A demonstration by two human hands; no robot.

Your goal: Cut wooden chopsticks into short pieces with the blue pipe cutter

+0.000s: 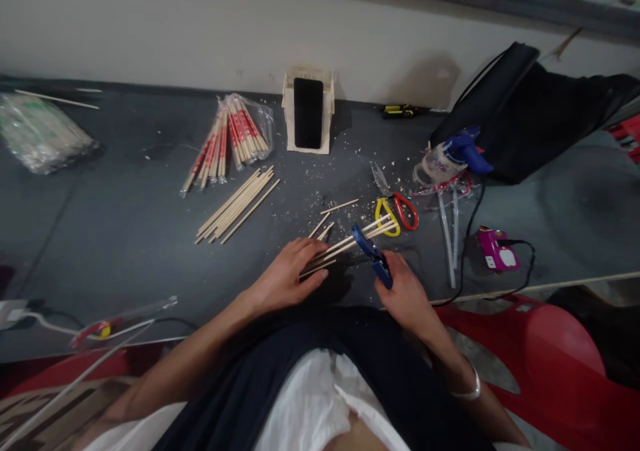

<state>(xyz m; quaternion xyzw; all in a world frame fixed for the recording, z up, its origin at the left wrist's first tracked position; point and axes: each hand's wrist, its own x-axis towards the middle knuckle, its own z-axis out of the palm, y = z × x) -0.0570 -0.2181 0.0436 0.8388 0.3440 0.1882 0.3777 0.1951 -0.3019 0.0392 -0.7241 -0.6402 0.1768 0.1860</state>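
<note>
In the head view, the left hand (291,274) pins thin wooden sticks (345,243) near the table's front edge, fingers closed; the right hand (404,292) grips a blue plier-like tool (370,245) across them — a loose hold could let sticks roll, or tips snag the scissors (395,197).

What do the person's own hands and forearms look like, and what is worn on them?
The left hand and right hand wear no gloves. Both forearms are bare, except a pale, silvery bangle around the right one. White cloth, probably a sleeve, shows beside the left arm.
</note>
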